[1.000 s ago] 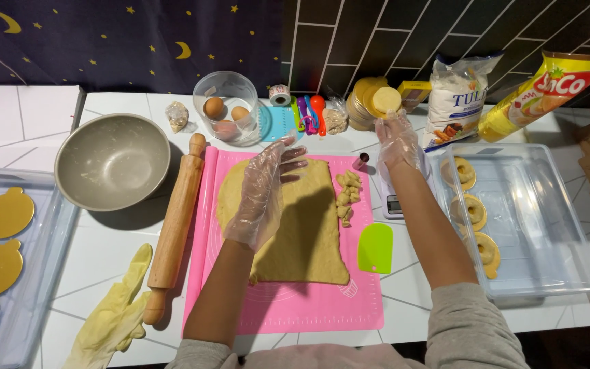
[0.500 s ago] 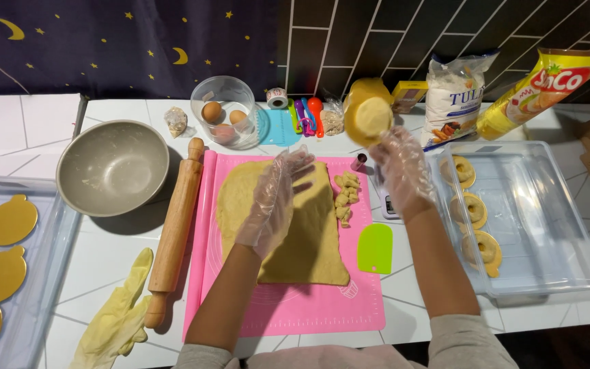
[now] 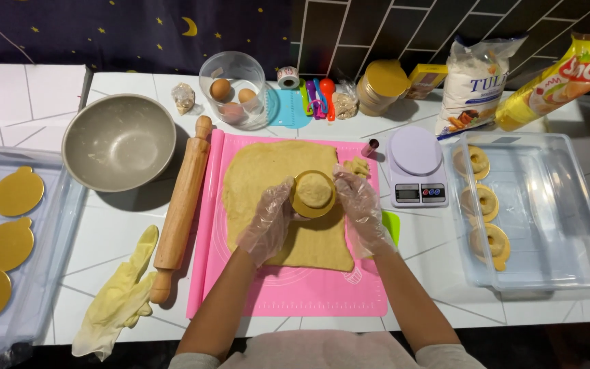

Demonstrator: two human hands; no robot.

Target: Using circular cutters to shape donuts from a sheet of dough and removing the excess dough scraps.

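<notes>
I am holding a round yellow cutter (image 3: 314, 193) between both gloved hands, my left hand (image 3: 268, 222) curled against its left side and my right hand (image 3: 361, 205) curled against its right. I am pressing it onto the rolled dough sheet (image 3: 268, 171), which is lying on the pink mat (image 3: 295, 290). A wooden rolling pin (image 3: 180, 205) is resting just beside the mat's left edge.
</notes>
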